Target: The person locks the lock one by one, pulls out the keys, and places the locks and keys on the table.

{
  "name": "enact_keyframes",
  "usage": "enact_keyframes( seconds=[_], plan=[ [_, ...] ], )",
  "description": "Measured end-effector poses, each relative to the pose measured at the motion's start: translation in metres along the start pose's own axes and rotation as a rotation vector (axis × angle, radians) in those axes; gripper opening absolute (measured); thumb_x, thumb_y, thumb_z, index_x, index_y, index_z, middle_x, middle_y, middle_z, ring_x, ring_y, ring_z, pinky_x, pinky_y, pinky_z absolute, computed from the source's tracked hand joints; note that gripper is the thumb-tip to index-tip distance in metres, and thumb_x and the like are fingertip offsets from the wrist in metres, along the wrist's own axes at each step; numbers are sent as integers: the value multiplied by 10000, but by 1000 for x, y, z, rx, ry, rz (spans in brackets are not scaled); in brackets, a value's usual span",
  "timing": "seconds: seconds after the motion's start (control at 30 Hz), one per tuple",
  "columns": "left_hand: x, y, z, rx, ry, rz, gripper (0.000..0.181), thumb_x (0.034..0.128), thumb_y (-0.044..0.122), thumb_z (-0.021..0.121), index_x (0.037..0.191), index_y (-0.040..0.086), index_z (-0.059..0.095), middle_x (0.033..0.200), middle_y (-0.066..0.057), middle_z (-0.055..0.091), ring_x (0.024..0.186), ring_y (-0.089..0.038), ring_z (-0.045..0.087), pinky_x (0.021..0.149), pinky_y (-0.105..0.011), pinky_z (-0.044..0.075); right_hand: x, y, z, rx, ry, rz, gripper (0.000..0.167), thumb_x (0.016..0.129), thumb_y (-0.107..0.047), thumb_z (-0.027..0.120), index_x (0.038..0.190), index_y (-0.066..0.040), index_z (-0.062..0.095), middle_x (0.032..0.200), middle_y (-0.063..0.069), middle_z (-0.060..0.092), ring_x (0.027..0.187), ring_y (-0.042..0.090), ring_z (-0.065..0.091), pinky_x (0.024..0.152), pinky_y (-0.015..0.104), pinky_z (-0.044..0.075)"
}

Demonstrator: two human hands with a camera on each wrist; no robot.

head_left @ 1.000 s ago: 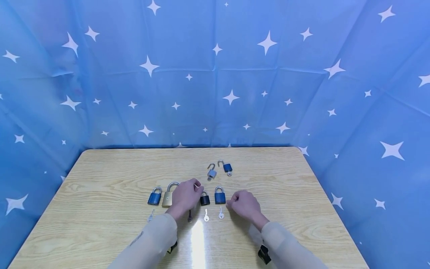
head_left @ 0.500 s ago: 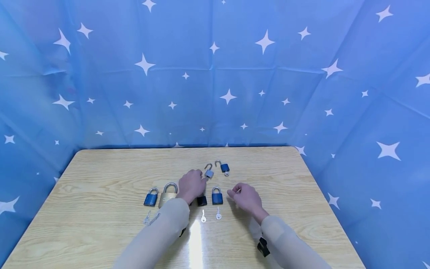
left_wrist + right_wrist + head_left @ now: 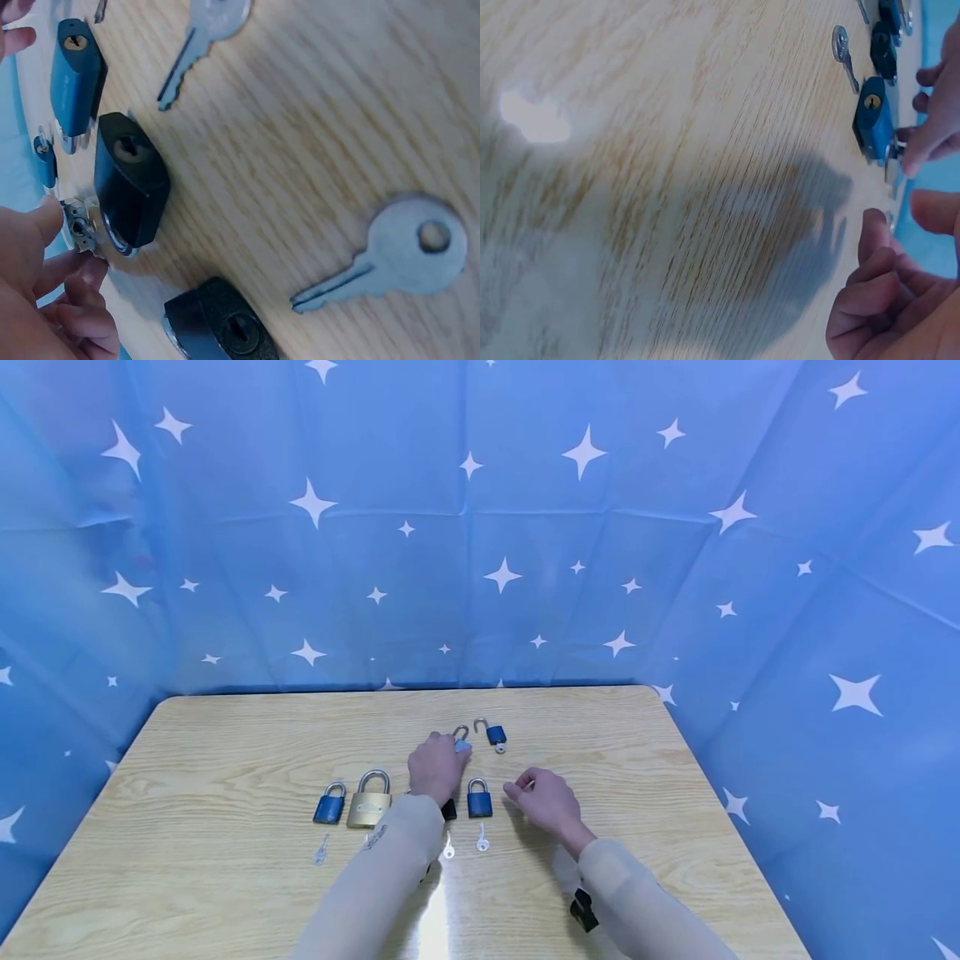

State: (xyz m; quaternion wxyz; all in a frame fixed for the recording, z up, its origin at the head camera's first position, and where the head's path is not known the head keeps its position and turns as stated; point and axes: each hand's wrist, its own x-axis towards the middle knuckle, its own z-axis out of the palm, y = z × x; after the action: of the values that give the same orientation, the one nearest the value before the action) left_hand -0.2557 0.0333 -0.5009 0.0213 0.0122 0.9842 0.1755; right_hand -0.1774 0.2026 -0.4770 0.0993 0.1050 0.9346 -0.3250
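My left hand (image 3: 438,766) reaches over the row of padlocks to a small grey-silver padlock (image 3: 461,744) with its shackle swung open. Its thumb and fingers pinch that padlock (image 3: 79,226) in the left wrist view, partly covering it. Below the wrist stands a black padlock (image 3: 449,810), mostly hidden in the head view. To its right is a blue padlock (image 3: 480,803), shackle closed, with a key (image 3: 482,838) lying in front. My right hand (image 3: 550,802) hovers right of that padlock, fingers loosely curled and holding nothing.
Behind lies a blue padlock (image 3: 497,735) with its shackle open and a key in it. A brass padlock (image 3: 369,810) and another blue padlock (image 3: 328,808) stand at left, with a key (image 3: 321,850) in front. A second key (image 3: 449,846) lies nearer the middle.
My left hand has moved forward from above the padlock row to the grey-silver padlock and taken hold of it. The right hand has stayed nearly in place. The head view has shifted slightly.
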Motion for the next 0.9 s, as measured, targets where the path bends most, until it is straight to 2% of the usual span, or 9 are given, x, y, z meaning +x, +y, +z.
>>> enact_keyframes(
  seconds=[0.1, 0.3, 0.5, 0.7, 0.9],
  plan=[
    [1, 1, 1, 15, 9, -10, 395, 923, 470, 622, 847, 93, 709, 864, -85, 621, 620, -199, 569, 525, -355, 484, -1, -1, 0, 2, -3, -2, 285, 932, -398, 619, 939, -116, 655, 770, 4, 639, 620, 145, 537, 552, 277, 391],
    [0, 3, -1, 30, -1, -1, 360, 933, 426, 624, 864, 83, 710, 869, -87, 629, 660, -203, 592, 550, -361, 501, -1, -1, 1, 2, -7, 3, 284, 933, -393, 620, 941, -111, 657, 765, 3, 642, 623, 144, 539, 555, 275, 390],
    [1, 1, -4, 37, -23, 12, 315, 936, 373, 634, 850, 76, 697, 810, -80, 621, 624, -190, 564, 510, -345, 466, -1, -1, 2, -2, -2, -2, 281, 929, -384, 626, 927, -105, 664, 763, 6, 640, 624, 145, 541, 564, 273, 391],
    [1, 1, -8, -4, -32, 3, 219, 907, 293, 669, 897, 75, 673, 715, -61, 603, 578, -183, 544, 475, -322, 418, -2, -1, 2, -8, -2, -12, 284, 936, -378, 618, 936, -98, 666, 739, 6, 635, 599, 139, 542, 554, 272, 395],
    [1, -3, -10, -80, -36, -25, 153, 893, 255, 678, 885, 106, 646, 713, -37, 616, 595, -190, 550, 507, -336, 423, -3, -2, 5, -8, -9, -25, 276, 937, -370, 616, 925, -99, 667, 743, 1, 635, 607, 138, 535, 553, 272, 391]
  ],
)
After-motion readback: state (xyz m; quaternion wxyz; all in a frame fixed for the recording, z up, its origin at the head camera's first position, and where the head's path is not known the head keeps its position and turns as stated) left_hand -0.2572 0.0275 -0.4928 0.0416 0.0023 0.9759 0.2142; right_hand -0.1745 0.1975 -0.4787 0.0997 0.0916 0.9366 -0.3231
